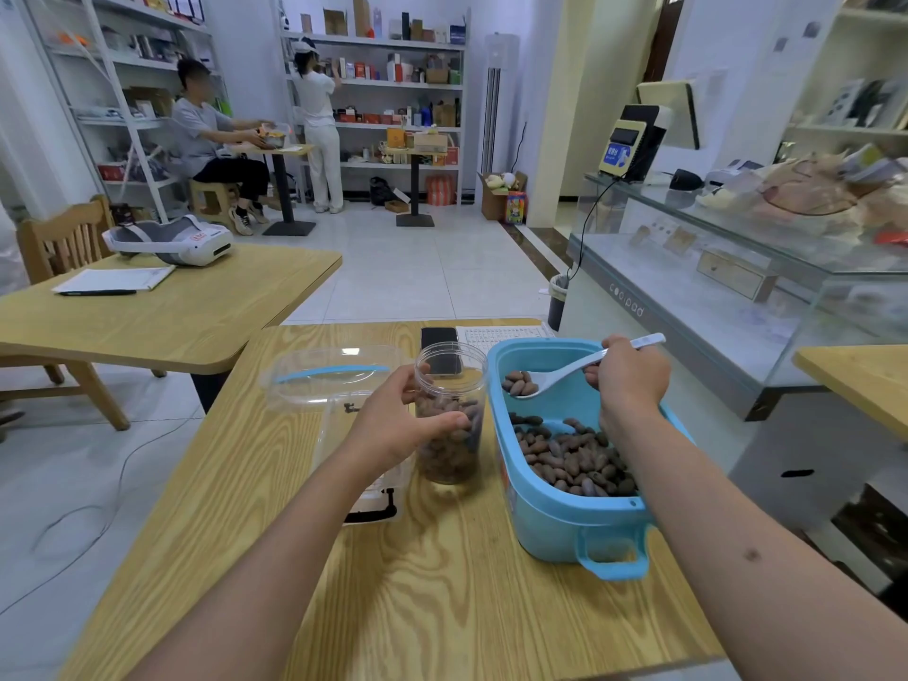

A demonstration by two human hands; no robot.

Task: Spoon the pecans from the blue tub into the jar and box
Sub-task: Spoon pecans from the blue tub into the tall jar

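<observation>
A blue tub (pixel 560 523) stands at the right of the wooden table, with many brown pecans (pixel 575 459) heaped in its near half. My right hand (pixel 631 373) grips a white spoon (pixel 565 371) over the tub's far end; the bowl carries a few pecans. Just left of the tub stands a clear jar (pixel 449 415), more than half full of pecans, and my left hand (pixel 398 417) is wrapped around its side. A clear plastic box (pixel 344 385) with a blue strip lies left of the jar, partly hidden by my left arm.
A black phone (pixel 439 339) and a white keyboard (pixel 506 334) lie at the table's far edge behind the jar. Another wooden table (pixel 172 312) with a headset and notepad stands to the left. A glass counter (pixel 737 267) runs along the right. Two people are at the far shelves.
</observation>
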